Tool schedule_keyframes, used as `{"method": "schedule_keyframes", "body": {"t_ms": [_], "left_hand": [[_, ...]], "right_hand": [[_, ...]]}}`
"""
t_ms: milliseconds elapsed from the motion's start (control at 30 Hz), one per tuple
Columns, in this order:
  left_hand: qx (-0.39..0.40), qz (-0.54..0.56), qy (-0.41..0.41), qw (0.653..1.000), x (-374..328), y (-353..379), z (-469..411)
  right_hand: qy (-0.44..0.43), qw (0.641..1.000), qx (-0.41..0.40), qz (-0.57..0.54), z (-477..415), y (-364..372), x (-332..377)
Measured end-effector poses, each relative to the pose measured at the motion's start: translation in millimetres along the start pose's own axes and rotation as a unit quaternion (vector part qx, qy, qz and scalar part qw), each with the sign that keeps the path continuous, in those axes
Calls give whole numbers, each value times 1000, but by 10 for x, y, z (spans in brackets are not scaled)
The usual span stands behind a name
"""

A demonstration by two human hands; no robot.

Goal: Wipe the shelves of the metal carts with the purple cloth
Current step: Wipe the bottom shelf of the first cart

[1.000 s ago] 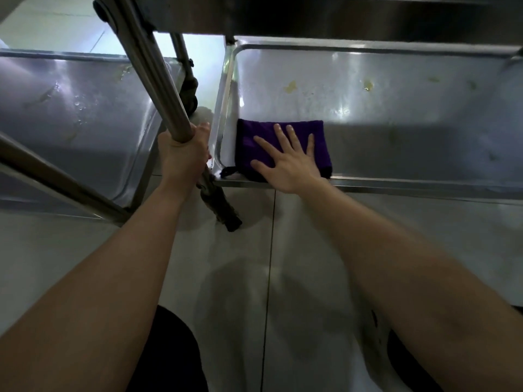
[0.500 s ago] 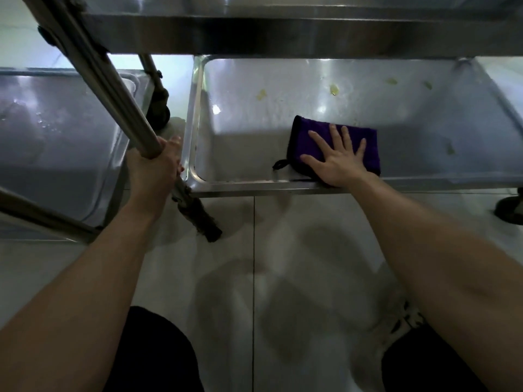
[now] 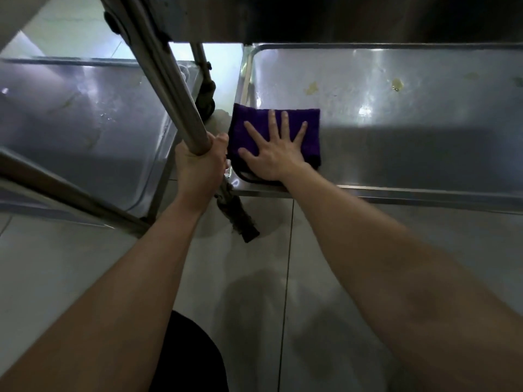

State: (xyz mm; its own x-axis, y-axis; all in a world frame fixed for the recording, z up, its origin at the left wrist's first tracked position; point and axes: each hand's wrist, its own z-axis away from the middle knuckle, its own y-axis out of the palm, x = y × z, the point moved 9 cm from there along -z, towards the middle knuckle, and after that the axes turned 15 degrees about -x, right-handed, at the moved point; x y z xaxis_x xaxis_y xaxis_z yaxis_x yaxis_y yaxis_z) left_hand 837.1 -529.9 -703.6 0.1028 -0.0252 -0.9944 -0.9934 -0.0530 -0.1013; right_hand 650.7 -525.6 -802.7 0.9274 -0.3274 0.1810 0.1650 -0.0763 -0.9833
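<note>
The purple cloth lies folded in the near left corner of the bottom shelf of the right metal cart. My right hand presses flat on the cloth with fingers spread. My left hand is wrapped around the cart's slanted corner post. Yellowish stains mark the far part of the shelf. A second cart's bottom shelf sits to the left.
An upper shelf overhangs the bottom one at the top of view. A dark caster stands below my left hand, another caster behind it. Pale tiled floor spreads in front; my dark knee shows below.
My right hand slid the cloth from mid-shelf back to the left corner of the shelf. My left hand kept its grip on the post.
</note>
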Motion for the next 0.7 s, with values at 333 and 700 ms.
{"method": "schedule_keyframes", "body": {"t_ms": [333,700], "left_hand": [[18,-40,-27,999,-48,-16,39],[-89,-247,73,962,-123,-37,910]], "right_hand": [[-19,998,11,-58,727,-122,-548],[75,997,18,-25,1301,-341,-1948]]}}
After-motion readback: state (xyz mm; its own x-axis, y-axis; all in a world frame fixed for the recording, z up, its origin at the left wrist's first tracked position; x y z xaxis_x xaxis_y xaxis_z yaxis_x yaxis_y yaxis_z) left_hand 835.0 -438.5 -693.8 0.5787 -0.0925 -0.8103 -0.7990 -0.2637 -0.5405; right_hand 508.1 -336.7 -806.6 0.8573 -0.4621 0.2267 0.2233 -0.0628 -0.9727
